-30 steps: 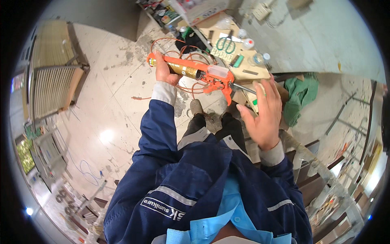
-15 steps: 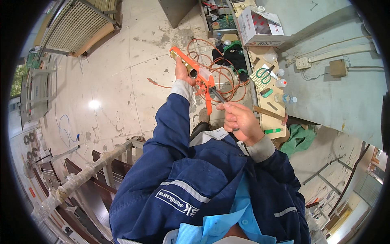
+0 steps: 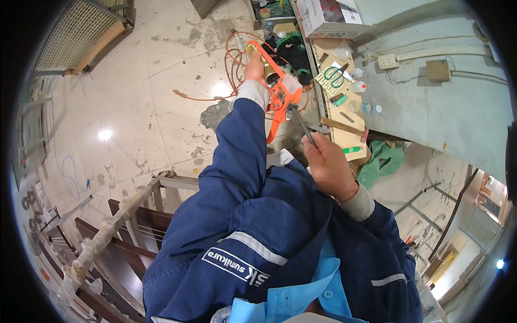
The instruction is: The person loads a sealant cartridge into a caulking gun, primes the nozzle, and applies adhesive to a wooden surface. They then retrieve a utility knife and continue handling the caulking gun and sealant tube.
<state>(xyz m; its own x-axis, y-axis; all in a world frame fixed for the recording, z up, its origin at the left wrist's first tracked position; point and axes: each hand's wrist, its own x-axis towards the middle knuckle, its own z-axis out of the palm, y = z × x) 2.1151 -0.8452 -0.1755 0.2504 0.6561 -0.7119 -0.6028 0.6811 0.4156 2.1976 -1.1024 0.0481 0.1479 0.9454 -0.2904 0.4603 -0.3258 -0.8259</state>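
Note:
An orange caulking gun point(image 3: 290, 91) is held out in front of me, with a gold-coloured tube point(image 3: 269, 70) along its frame. My left hand point(image 3: 254, 72) wraps round the tube and frame; most of its fingers are hidden beneath. From the gun's back end a dark metal rod point(image 3: 302, 126) slants toward me. Closed on the rod's near end is my right hand point(image 3: 331, 169), thumb along the top. The orange trigger and handle hang free between my hands.
Behind the gun an orange hose point(image 3: 207, 98) lies coiled on the tiled floor. To the right, a narrow bench point(image 3: 342, 121) bears green-handled scissors point(image 3: 334, 78), small bottles point(image 3: 371, 107), a green cutter point(image 3: 351, 149) and a carton point(image 3: 328, 27). A plastic-wrapped rail point(image 3: 121, 212) stands at lower left.
The view has shifted, with floor and bench sliding left. The gun has moved right, toward the bench. My right hand is farther from the gun's back end, and more of the rod shows.

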